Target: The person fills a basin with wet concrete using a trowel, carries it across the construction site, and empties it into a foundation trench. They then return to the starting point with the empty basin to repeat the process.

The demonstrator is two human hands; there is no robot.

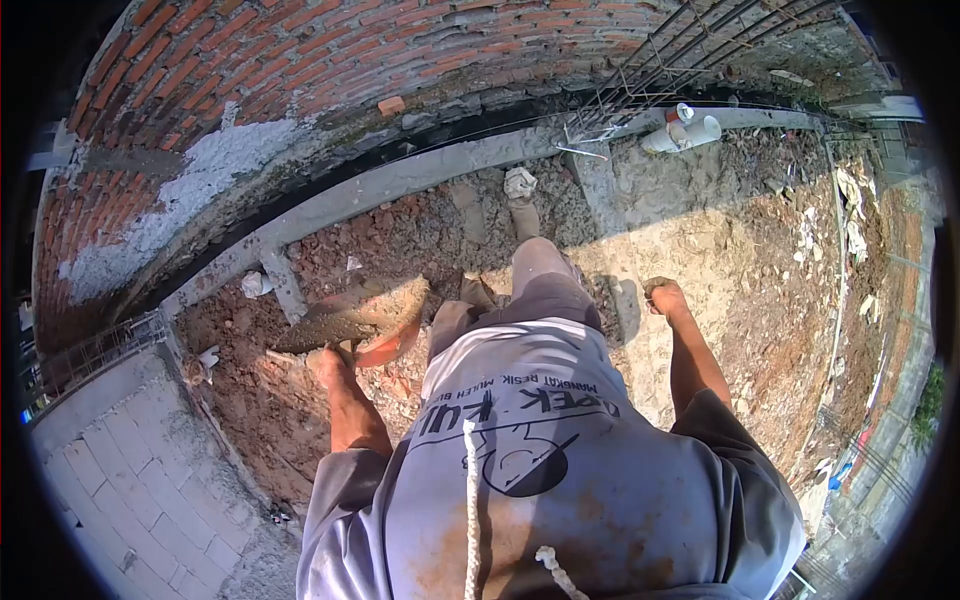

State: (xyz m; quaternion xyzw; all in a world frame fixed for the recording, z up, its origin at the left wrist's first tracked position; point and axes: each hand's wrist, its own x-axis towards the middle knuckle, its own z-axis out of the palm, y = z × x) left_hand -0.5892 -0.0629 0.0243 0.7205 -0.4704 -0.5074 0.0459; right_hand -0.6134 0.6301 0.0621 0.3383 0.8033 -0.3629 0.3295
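Note:
My left hand (332, 366) is closed on the near rim of an orange bucket (392, 342), which hangs tilted beside my left leg. Grey-brown muck cakes the bucket's mouth and inside. Held out to the right over pale, sunlit soil, my right hand (664, 297) is curled into a loose fist, with nothing showing in it. Between my hands, one leg (540, 268) reaches forward, its foot on muddy ground near a crumpled whitish lump (520, 184).
A grey concrete beam (400, 188) crosses ahead, below a brick wall (330, 60). Rebar (680, 50) juts in at upper right, near a white pipe (685, 135). Pale blocks (140, 490) stand at lower left. Litter (808, 232) lies on the soil at right.

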